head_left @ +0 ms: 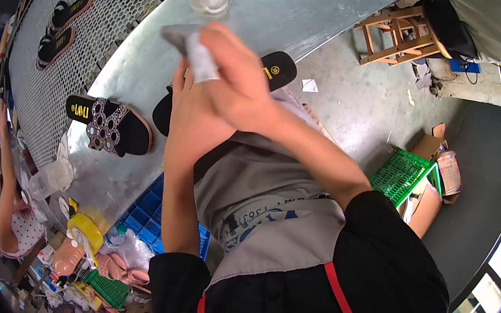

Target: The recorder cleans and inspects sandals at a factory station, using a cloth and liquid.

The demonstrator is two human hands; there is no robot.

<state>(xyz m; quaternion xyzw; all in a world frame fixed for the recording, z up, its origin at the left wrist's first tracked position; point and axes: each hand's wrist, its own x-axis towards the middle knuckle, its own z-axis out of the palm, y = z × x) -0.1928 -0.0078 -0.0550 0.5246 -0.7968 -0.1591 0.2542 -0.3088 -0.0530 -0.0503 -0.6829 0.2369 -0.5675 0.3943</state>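
Upper centre, a blurred grey-and-white cloth [202, 63] is pinched in the closed right hand [235, 73]; the left hand [202, 116] overlaps it, its grip hidden. A wide sweep might knock the partly hidden black sandal [282, 70] off the metal desk [293, 11], which carries a gem-strapped slide [108, 126] centre left; a wooden stool [396, 35] stands upper right.

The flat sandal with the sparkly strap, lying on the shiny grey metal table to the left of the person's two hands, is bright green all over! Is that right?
Not quite: the head view shows that the flat sandal with the sparkly strap is mostly black, not bright green. It does lie on the shiny grey metal table, left of the left hand and right hand.
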